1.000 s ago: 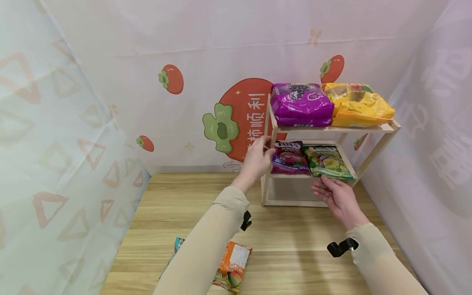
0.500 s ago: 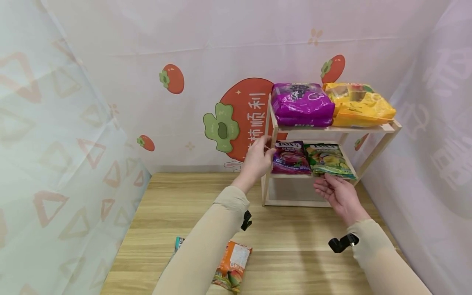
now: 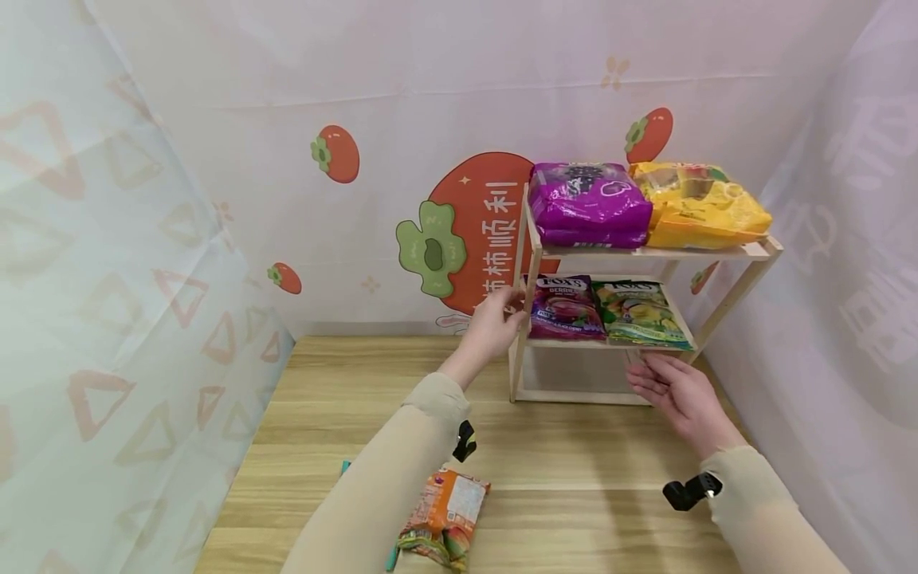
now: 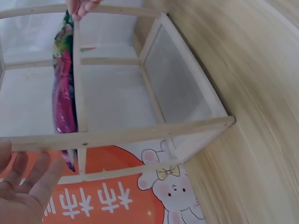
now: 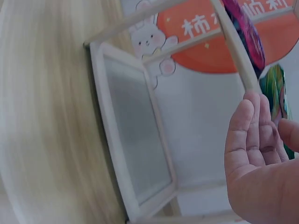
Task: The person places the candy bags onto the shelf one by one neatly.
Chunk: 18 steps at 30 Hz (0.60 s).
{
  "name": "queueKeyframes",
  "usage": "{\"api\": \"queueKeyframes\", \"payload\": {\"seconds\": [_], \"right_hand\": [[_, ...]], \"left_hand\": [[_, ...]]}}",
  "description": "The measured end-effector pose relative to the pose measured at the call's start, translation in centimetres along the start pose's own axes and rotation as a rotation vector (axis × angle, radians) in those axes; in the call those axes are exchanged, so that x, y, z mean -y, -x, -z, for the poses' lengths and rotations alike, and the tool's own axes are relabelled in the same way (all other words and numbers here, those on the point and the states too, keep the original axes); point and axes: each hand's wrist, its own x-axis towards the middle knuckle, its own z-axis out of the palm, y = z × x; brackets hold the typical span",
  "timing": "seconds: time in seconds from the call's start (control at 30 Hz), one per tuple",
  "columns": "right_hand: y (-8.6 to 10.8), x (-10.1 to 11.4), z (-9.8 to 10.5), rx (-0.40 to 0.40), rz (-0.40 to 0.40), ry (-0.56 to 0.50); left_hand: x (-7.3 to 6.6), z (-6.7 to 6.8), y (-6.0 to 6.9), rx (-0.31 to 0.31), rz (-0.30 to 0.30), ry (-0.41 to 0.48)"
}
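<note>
On the middle shelf of a small wooden rack (image 3: 584, 396), a purple berries bag (image 3: 566, 307) lies left of a green candy bag (image 3: 641, 312). My left hand (image 3: 491, 327) is beside the rack's left front post, its fingers loosely bent in the left wrist view. Below the green bag, my right hand (image 3: 681, 399) is palm up at the shelf's front edge; in the right wrist view its straight fingers (image 5: 253, 126) meet that edge. A dark purple bag (image 3: 588, 203) and a yellow bag (image 3: 703, 207) lie on the top shelf.
On the wooden table (image 3: 344, 383), an orange bag (image 3: 452, 510) lies partly behind the left sleeve, with a bit of teal packaging beside it. A printed cloth stands behind and at both sides. The rack's bottom level holds no bags.
My right hand has moved right and slightly down, away from the green bag's front edge. My left hand has slid a little lower beside the post, and more of the orange bag shows.
</note>
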Motion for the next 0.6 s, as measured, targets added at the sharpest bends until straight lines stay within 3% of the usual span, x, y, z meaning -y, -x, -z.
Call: {"api": "queueKeyframes", "payload": {"seconds": [0.37,0.6], "right_hand": [[1.5,1.4,3.6,0.039,0.014,0.070],[2.3,2.8,5.2,0.009,0.016,0.171]], "left_hand": [[2.8,1.2,2.3,0.149,0.000,-0.051],[4.6,2.1,4.5,0.172,0.020,-0.148]]}}
